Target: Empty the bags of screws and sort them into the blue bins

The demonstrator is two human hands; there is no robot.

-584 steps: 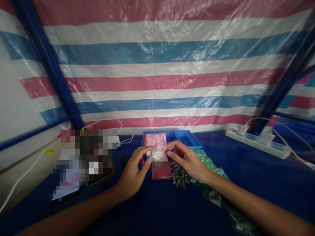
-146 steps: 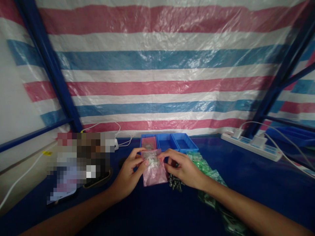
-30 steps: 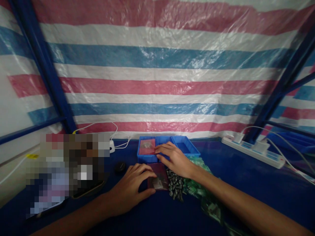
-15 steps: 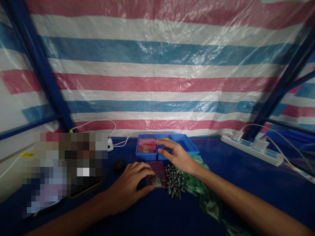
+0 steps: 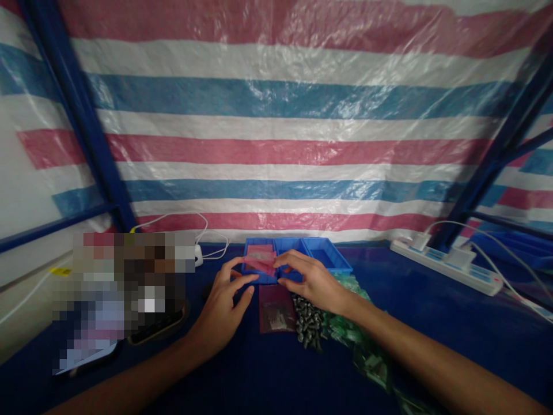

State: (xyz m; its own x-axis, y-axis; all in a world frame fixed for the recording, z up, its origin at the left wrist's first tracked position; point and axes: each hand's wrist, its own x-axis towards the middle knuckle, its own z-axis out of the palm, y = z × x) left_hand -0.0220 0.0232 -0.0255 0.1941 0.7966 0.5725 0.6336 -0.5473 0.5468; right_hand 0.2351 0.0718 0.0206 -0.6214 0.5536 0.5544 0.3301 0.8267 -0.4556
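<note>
Over the left compartment of the blue divided tray [image 5: 330, 256] is a small pink bag [image 5: 261, 259]. My right hand [image 5: 313, 282] is at the bag's right edge, with thumb and fingertips closed near its corner; the exact grip is small and unclear. Left of the bag, my left hand [image 5: 228, 300] has its fingers apart and holds nothing. A darker pink bag [image 5: 277, 309] with small pale pieces inside lies flat on the blue table in front of the tray. Beside it is a pile of metal screws [image 5: 309, 323].
Green plastic bags [image 5: 345, 311] spread right of the screws, partly under my right forearm. A white power strip [image 5: 449, 265] with plugs and cables lies at the back right. A dark phone-like object [image 5: 158, 328] and a blurred patch are at the left.
My left hand has lifted off the darker bag and moved up toward the tray. The pink bag in the left compartment now sits raised and tilted at my right fingertips.
</note>
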